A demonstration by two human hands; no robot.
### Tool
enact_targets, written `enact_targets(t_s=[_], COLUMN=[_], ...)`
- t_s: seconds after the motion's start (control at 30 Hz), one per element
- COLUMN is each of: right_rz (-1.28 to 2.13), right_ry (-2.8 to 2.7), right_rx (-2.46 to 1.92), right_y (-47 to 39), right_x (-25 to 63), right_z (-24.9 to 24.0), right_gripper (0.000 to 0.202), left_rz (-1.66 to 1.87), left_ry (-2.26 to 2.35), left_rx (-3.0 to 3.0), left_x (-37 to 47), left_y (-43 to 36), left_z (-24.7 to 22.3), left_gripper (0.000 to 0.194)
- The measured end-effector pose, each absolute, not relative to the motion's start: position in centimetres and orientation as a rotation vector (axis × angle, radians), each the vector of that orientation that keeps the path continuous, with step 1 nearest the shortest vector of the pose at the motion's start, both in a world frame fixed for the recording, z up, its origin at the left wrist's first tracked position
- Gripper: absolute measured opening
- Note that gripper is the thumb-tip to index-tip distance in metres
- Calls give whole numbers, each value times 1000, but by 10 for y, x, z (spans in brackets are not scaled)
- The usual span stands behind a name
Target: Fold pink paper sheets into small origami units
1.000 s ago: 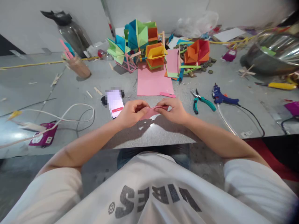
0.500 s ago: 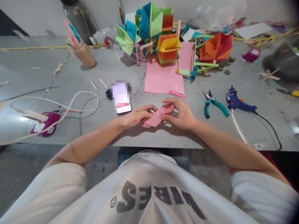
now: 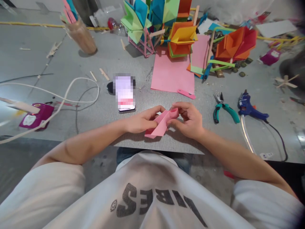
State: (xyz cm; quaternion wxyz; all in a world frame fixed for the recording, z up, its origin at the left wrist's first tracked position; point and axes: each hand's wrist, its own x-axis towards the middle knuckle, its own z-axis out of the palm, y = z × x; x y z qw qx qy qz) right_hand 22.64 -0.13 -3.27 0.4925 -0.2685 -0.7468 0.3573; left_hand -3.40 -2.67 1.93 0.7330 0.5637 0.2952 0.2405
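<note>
A folded piece of pink paper (image 3: 161, 124) is held between both hands above the near edge of the table. My left hand (image 3: 145, 120) pinches its left side, thumb in front and fingers behind. On the other side, my right hand (image 3: 188, 120) grips the rolled upper right end between thumb and fingers. The paper is tilted, with a pointed flap hanging toward the table edge. Behind the hands lie a flat pink sheet (image 3: 171, 74) and a pink craft knife (image 3: 186, 94) across its near right corner.
A phone (image 3: 125, 93) lies left of the sheet. Teal-handled pliers (image 3: 225, 109) and a blue glue gun (image 3: 252, 106) are at the right. Folded paper pinwheels (image 3: 182, 35) stand at the back. A purple power socket (image 3: 37, 116) with a white cable is at the left.
The view has shifted, so the table things sit higher in the picture. The pink paper has turned slightly and its lower flap stands further apart. Both hands still hold it.
</note>
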Motion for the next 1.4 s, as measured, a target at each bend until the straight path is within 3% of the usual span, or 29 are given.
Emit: enact_targets(t_s=[0.23, 0.37, 0.47, 0.7, 1.4], right_rz=[736, 547, 438, 400, 628], right_ry=[-1829, -1910, -1924, -1980, -2037], right_rx=[-669, -595, -573, -538, -547], right_y=[-1, 0, -2, -6, 5], right_x=[221, 218, 217, 218, 226], right_z=[-29, -19, -15, -11, -6], right_gripper=[63, 56, 61, 64, 20], left_rz=[562, 595, 619, 734, 651], left_ry=[992, 982, 985, 937, 1010], left_rx=[1476, 1517, 1511, 1525, 1685], left_x=[-29, -28, -28, -26, -25], left_y=[-23, -22, -22, -25, -31], left_z=[16, 18, 19, 17, 24], left_gripper=[41, 51, 58, 47, 28])
